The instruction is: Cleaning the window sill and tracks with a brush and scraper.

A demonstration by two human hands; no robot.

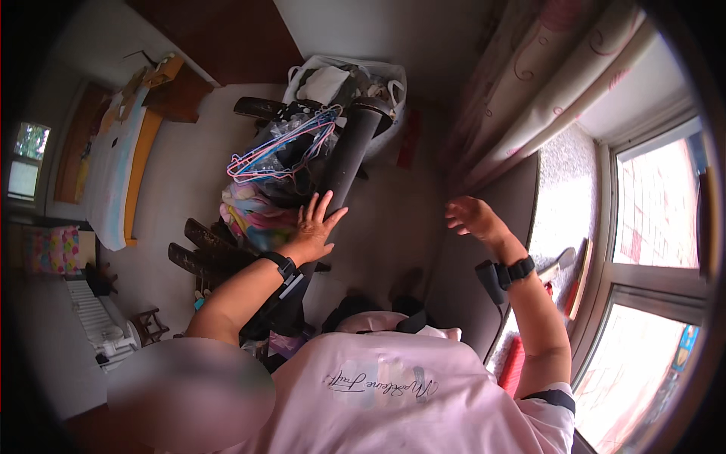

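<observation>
My left hand [317,230] lies palm down, fingers spread, on the dark rounded top rail of a long seat's backrest [354,150]. Just left of it, on the seat, is a crumpled multicoloured cloth [264,218]. Beyond that, a bundle of pink, white and blue clothes hangers [283,150] lies over dark items and clear plastic [289,127]. Above the floor, between the backrest and the windowsill, my right hand [473,217] hangs in the air with its fingers loosely bent and nothing seen in it.
A white bag [400,71] full of clothes stands past the seat's far end. To the right are a patterned curtain [544,108], a speckled windowsill [561,187] with small items, and a window [658,204]. A bed [116,170] stands at the left, across the floor [176,153].
</observation>
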